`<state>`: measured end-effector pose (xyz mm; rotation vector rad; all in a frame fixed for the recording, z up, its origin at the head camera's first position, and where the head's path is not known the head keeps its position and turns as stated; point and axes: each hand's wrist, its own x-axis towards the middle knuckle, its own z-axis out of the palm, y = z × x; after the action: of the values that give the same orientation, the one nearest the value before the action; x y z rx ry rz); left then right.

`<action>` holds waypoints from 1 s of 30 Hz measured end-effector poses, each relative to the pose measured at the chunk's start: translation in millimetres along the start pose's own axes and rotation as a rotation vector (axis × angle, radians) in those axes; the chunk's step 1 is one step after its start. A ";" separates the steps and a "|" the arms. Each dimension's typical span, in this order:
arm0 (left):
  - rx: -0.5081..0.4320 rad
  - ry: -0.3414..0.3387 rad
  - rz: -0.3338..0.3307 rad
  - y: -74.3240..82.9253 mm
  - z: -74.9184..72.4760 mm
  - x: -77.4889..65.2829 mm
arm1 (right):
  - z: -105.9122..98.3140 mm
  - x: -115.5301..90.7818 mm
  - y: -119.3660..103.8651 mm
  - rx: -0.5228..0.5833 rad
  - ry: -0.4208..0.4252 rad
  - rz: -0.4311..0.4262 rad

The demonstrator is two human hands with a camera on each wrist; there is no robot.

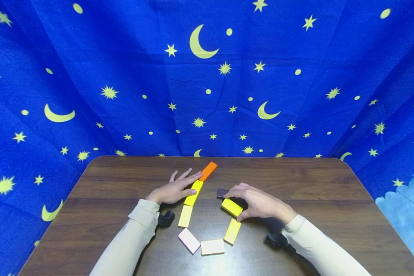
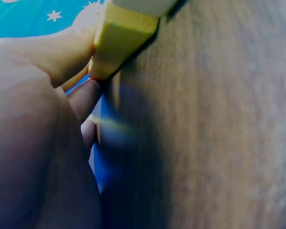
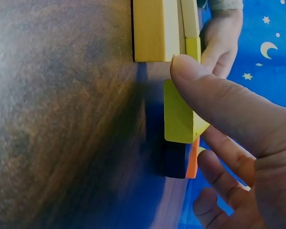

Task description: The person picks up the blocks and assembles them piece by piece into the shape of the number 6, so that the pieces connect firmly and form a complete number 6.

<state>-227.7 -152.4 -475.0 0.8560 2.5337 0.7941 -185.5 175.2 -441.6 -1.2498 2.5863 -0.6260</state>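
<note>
My left hand (image 1: 172, 191) lies over the left side of a curved row of flat wooden blocks, fingers extended. Its fingertips are at the orange block (image 1: 209, 171) and its thumb reaches the left bright yellow block (image 1: 191, 200). On the other side, my right hand (image 1: 262, 202) pinches another bright yellow block (image 1: 232, 207) between thumb and fingers, also seen as the yellow block (image 3: 178, 114) in the right wrist view. A dark purple block (image 1: 222, 193) sits just beyond it, partly covered by the right fingers.
A pale yellow block (image 1: 185, 217), a pink block (image 1: 189, 240), a cream block (image 1: 212, 247) and a golden yellow block (image 1: 232, 232) form the near part of the curve on the brown wooden table (image 1: 107, 191). A blue star-patterned cloth (image 1: 207, 76) hangs behind.
</note>
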 end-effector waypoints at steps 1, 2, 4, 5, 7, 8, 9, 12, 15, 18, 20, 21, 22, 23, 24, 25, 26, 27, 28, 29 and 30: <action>0.001 0.000 0.002 -0.2 0.1 0.0 | 0.0 0.2 0.5 -0.001 -0.001 -0.005; 0.002 0.000 0.003 -0.4 0.2 -0.1 | -0.1 0.3 0.9 -0.001 -0.003 -0.008; 0.003 -0.001 0.002 -1.0 0.5 -0.3 | -0.3 0.6 1.7 0.000 -0.007 -0.009; 0.001 -0.001 0.002 -1.3 0.6 -0.4 | -0.1 0.7 2.3 0.002 -0.009 -0.009; -0.001 0.000 0.003 -1.8 0.9 -0.2 | 0.2 0.6 3.6 -0.004 -0.005 -0.009; -0.001 0.000 0.004 -1.9 0.9 -0.3 | 0.3 0.8 3.9 -0.005 -0.003 -0.009; -0.001 0.000 0.004 -2.0 1.0 -0.2 | 0.5 0.9 4.2 -0.007 -0.002 -0.008; 0.000 0.003 0.007 -2.0 1.1 -0.1 | 0.7 1.7 3.9 -0.009 0.002 -0.003; 0.003 0.003 0.008 -2.0 1.1 0.4 | 0.3 2.5 2.5 -0.003 -0.007 0.009; 0.003 0.001 0.005 -1.8 1.0 0.8 | -0.3 2.8 1.8 -0.004 -0.018 0.021; 0.001 -0.001 0.001 -1.5 0.8 0.7 | -0.6 2.9 1.9 -0.005 -0.028 0.028; 0.001 -0.002 -0.001 -1.3 0.7 0.7 | -0.5 3.1 2.1 -0.006 -0.031 0.028; 0.001 -0.003 -0.003 -1.2 0.6 0.6 | -0.5 3.3 2.5 -0.006 -0.033 0.028; 0.002 -0.004 -0.004 -1.1 0.5 0.5 | -0.5 3.6 2.8 -0.006 -0.035 0.025; 0.003 -0.005 -0.004 -1.0 0.4 0.5 | -0.4 3.9 3.3 -0.006 -0.036 0.022; 0.004 -0.006 -0.004 -1.1 0.3 0.6 | -0.2 4.4 4.1 -0.007 -0.036 0.018; 0.004 -0.006 -0.005 -1.1 0.2 0.7 | -0.1 4.8 4.7 -0.009 -0.035 0.015; 0.005 -0.005 -0.005 -1.2 0.1 0.8 | 0.0 5.3 5.3 -0.010 -0.035 0.013; 0.006 -0.006 -0.005 -1.3 0.1 0.9 | 0.1 5.7 5.8 -0.009 -0.034 0.011; 0.005 -0.006 -0.005 -1.4 0.1 1.0 | 0.1 6.2 6.3 -0.007 -0.035 0.010; 0.005 -0.006 -0.005 -1.5 0.1 1.1 | 0.2 6.6 6.7 -0.005 -0.036 0.008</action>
<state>-229.2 -152.7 -476.1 0.8516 2.5331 0.7822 -194.2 173.6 -444.8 -1.2395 2.5640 -0.5908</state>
